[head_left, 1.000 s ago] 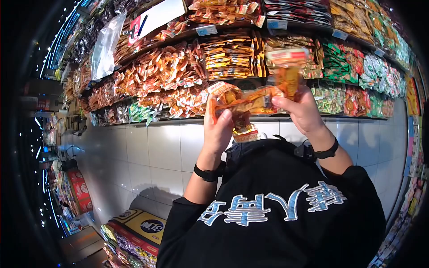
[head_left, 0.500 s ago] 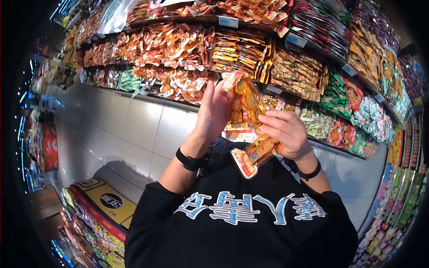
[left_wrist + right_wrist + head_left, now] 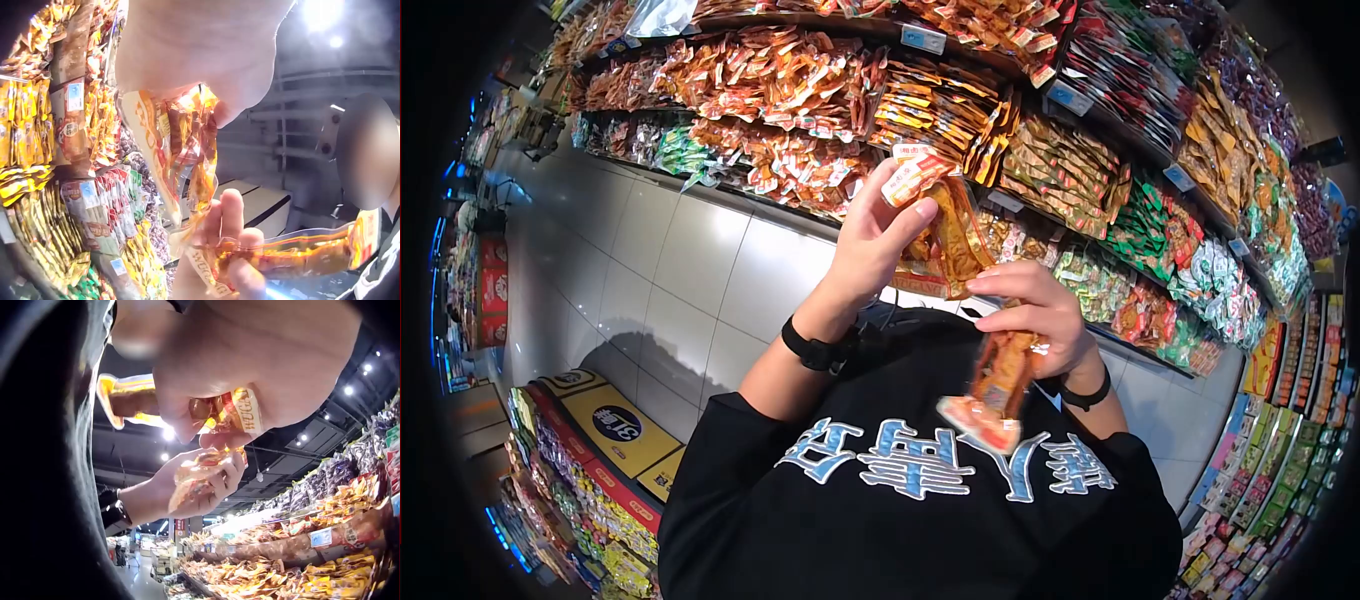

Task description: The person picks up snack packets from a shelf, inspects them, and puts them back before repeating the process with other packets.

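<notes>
Standing before stocked snack shelves (image 3: 923,38), the person holds goods in both hands at chest height.

Left hand (image 3: 878,238): raised, with fingers and thumb curled round a bundle of orange packets (image 3: 948,240) and the thumb pressed on the top label. The bundle stands roughly upright, its upper end toward the shelves.

Right hand (image 3: 1036,318): lower and nearer the body, with the fingertips pinching one end of a single long packet (image 3: 998,385). This packet hangs from the fingers, its long axis pointing down across the black sweatshirt (image 3: 920,520) at a slight tilt, with the red-labelled free end lowest.

Relation: the pinched end lies just below the bundle's lower edge; contact between the two cannot be told. Only the right hand holds the single long packet, and the left hand sits above it. In the left wrist view the packet (image 3: 312,253) runs sideways out from the right hand's fingers (image 3: 232,217).
</notes>
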Available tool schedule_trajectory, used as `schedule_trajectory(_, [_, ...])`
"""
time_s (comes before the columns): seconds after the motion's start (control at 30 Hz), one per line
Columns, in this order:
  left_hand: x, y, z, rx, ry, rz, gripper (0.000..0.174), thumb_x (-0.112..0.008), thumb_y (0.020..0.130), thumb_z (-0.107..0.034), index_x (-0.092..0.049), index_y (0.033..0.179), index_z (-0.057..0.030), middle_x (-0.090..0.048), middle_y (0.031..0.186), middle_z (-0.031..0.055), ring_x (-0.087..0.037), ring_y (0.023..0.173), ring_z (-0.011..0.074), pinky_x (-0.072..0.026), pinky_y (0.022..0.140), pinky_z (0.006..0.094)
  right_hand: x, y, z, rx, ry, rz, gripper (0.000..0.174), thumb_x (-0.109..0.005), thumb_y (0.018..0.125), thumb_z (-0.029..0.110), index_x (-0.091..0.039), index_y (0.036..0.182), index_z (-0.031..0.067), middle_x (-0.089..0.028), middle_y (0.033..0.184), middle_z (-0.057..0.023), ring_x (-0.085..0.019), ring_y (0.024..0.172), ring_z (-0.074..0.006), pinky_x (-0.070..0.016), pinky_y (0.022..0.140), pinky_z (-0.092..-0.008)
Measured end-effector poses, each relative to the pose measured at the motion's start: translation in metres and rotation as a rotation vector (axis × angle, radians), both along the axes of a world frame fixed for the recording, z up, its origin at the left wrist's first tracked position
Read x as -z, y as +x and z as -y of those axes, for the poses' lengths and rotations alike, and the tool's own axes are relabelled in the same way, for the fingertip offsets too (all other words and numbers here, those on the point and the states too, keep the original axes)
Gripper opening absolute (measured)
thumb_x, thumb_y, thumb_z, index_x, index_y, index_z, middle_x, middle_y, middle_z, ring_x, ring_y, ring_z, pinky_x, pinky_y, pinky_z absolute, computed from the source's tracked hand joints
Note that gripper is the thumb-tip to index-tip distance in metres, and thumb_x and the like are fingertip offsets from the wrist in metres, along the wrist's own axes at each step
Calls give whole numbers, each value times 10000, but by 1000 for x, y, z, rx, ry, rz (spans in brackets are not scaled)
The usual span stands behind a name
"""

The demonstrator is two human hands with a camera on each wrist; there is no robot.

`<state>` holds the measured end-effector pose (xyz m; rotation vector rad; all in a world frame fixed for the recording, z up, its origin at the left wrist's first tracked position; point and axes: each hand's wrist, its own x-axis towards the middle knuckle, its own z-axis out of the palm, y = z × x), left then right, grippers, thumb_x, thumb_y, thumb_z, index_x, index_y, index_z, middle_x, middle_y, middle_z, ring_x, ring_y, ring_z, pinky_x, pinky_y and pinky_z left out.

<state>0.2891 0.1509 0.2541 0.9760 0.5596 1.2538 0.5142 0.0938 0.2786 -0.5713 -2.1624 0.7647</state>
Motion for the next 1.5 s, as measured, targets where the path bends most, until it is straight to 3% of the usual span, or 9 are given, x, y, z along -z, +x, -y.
schedule_trajectory(0.1, [-5,0,3,42,66,-39,436,-614,925,-66,-431,1315,-8,-569,1217,65,-555,1105,133,-447,938,286,6,2,2,210,-36,-156,242,-754,745,124,-697,963,35,-581,1235,-193,-590,1088,-326,-465,910,-386])
schedule_trajectory(0.13, [-7,0,6,63,37,-55,467,-634,909,-68,-422,1321,-6,-559,1218,66,-543,1125,141,-437,955,297,11,-1,0,289,-66,-198,282,-741,811,259,-703,987,42,-548,1259,-212,-586,1095,-330,-450,928,-382])
schedule_trajectory(0.27, [-20,7,12,94,143,-148,544,-706,846,-67,-432,1312,-2,-543,1212,73,-525,1147,149,-407,998,315,6,0,-2,170,-407,-117,461,-724,799,460,-705,1027,60,-547,1237,-199,-585,1098,-315,-446,938,-371])
schedule_trajectory(0.47, [-19,6,13,121,224,-174,556,-731,817,-40,-445,1292,3,-540,1202,80,-541,1162,174,-433,991,320,1,-5,-1,162,-399,-157,329,-777,753,234,-692,1011,47,-615,1115,-139,-616,1043,-273,-462,925,-362])
schedule_trajectory(0.7, [-16,4,15,158,109,-79,508,-681,866,-69,-425,1299,6,-515,1239,88,-540,1161,175,-437,983,318,7,-6,1,180,-305,-83,237,-712,794,136,-683,1005,31,-625,1084,-140,-628,992,-257,-480,863,-329])
schedule_trajectory(0.8, [-6,9,9,129,148,30,474,-606,925,-136,-395,1329,-4,-522,1267,105,-552,1132,172,-473,917,308,7,-14,10,354,-370,-218,172,-677,810,43,-668,977,4,-637,1019,-119,-632,932,-208,-484,818,-298])
schedule_trajectory(0.93, [-8,-2,5,269,-133,236,452,-455,993,-329,-389,1338,-45,-544,1232,150,-581,1127,264,-499,840,362,21,-14,18,485,-588,-609,171,-642,871,13,-650,1042,2,-675,1020,-64,-619,939,-135,-476,852,-277])
schedule_trajectory(0.97, [-7,-4,4,265,-154,272,436,-459,989,-304,-393,1331,-42,-548,1226,153,-579,1131,268,-501,820,351,27,-9,19,459,-662,-630,322,-593,852,-33,-525,1165,-8,-615,1078,-114,-562,1050,-190,-386,993,-351])
schedule_trajectory(1.5, [0,-28,24,168,-71,142,513,-589,846,13,-419,1329,-25,-581,1219,150,-618,1075,248,-483,948,368,33,-19,28,448,-703,-702,282,-582,852,-32,-572,1132,-9,-614,1108,-105,-547,1088,-198,-369,1018,-367])
